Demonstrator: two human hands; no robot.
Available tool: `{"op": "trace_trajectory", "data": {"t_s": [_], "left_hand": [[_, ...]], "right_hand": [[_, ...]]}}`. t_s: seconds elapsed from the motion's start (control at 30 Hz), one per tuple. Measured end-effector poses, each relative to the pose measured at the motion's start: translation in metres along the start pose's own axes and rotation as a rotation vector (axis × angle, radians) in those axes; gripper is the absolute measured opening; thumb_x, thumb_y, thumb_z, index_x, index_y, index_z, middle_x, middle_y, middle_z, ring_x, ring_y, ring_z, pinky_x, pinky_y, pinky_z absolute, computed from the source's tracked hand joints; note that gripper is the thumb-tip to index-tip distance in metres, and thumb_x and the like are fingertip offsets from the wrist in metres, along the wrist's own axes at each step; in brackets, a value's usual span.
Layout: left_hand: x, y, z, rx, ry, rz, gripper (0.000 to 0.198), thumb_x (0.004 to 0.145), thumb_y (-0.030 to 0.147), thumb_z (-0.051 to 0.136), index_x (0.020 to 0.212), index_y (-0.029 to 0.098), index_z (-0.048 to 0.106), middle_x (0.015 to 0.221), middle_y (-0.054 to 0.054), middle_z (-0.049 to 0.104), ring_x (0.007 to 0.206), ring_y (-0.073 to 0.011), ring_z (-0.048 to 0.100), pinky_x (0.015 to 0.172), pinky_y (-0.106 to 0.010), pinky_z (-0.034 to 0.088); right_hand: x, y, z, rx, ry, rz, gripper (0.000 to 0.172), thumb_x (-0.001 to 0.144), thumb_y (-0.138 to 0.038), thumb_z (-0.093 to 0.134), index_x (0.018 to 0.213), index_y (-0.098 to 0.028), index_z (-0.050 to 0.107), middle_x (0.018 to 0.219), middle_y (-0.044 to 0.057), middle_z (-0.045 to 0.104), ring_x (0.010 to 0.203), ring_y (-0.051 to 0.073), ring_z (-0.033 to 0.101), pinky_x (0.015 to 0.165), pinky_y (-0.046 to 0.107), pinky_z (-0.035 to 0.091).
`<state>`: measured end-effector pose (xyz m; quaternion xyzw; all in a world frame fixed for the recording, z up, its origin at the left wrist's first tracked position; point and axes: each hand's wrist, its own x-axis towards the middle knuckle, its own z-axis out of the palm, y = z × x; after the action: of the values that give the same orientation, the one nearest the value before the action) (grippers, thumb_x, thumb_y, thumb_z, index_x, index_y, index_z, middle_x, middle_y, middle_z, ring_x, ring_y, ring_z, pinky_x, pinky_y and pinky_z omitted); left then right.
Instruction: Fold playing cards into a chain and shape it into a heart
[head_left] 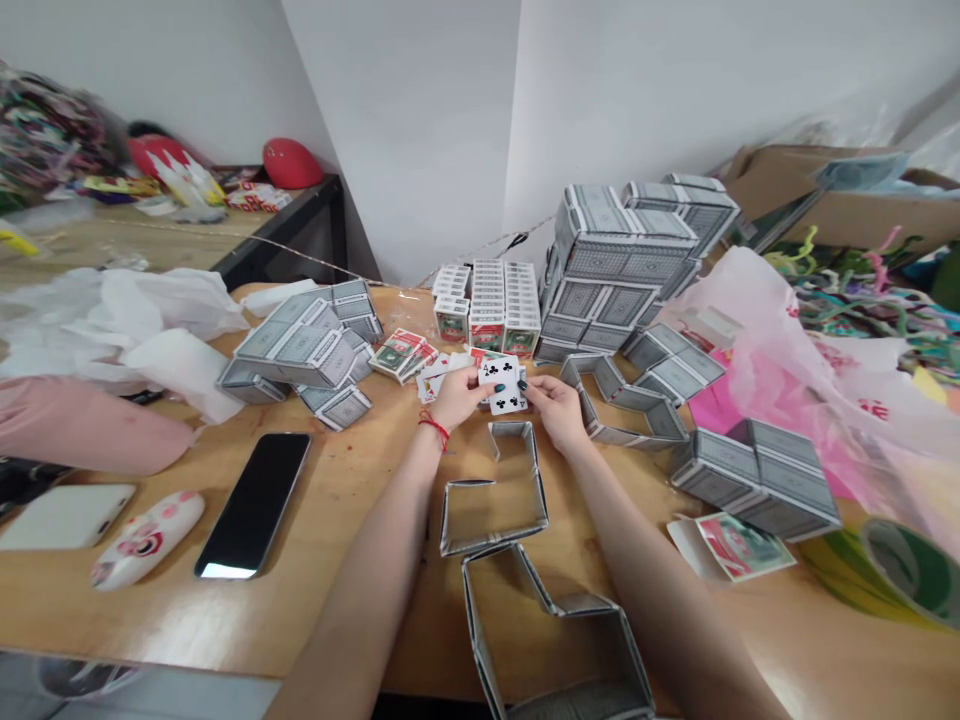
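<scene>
My left hand (456, 398) and my right hand (553, 408) together grip a small stack of playing cards (504, 386), its top card a four of clubs facing up. The fingers of both hands are closed on the stack's edges. My left wrist wears a red string. Right below the hands lie open grey patterned card-box sleeves (496, 498) on the wooden table (345, 520). More loose cards (405, 355) lie just beyond the left hand.
Rows of packed card decks (489, 305) and tall piles of grey boxes (626, 265) stand at the back. Flat grey boxes (304, 345) lie left, others (757, 475) right. A black phone (255, 503), a white phone (64, 515), white plastic bags (112, 325) and a pink bag (780, 370) surround them.
</scene>
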<state>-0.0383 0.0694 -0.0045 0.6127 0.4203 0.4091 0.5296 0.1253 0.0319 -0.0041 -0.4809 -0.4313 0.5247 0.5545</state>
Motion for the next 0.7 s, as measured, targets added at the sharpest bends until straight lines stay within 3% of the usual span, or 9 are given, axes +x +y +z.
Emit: {"op": "trace_trajectory", "data": {"t_s": [0.27, 0.7], "left_hand": [[-0.0006, 0.0008, 0.0008, 0.058, 0.072, 0.0, 0.036, 0.06, 0.041, 0.065, 0.08, 0.01, 0.063, 0.073, -0.005, 0.063, 0.064, -0.0132, 0.054, 0.056, -0.023, 0.043], [-0.0004, 0.0029, -0.0049, 0.039, -0.051, -0.029, 0.029, 0.062, 0.035, 0.064, 0.074, 0.009, 0.061, 0.065, -0.003, 0.06, 0.055, -0.0103, 0.051, 0.049, -0.021, 0.04]], "right_hand": [[-0.0009, -0.0022, -0.0013, 0.01, -0.013, 0.028, 0.026, 0.057, -0.039, 0.067, 0.072, -0.018, 0.062, 0.062, 0.0, 0.065, 0.052, 0.013, 0.056, 0.052, 0.026, 0.044], [-0.0009, 0.0001, -0.0026, 0.016, -0.025, 0.055, 0.024, 0.058, -0.038, 0.067, 0.07, -0.017, 0.063, 0.06, 0.0, 0.064, 0.052, 0.012, 0.055, 0.052, 0.026, 0.044]]}}
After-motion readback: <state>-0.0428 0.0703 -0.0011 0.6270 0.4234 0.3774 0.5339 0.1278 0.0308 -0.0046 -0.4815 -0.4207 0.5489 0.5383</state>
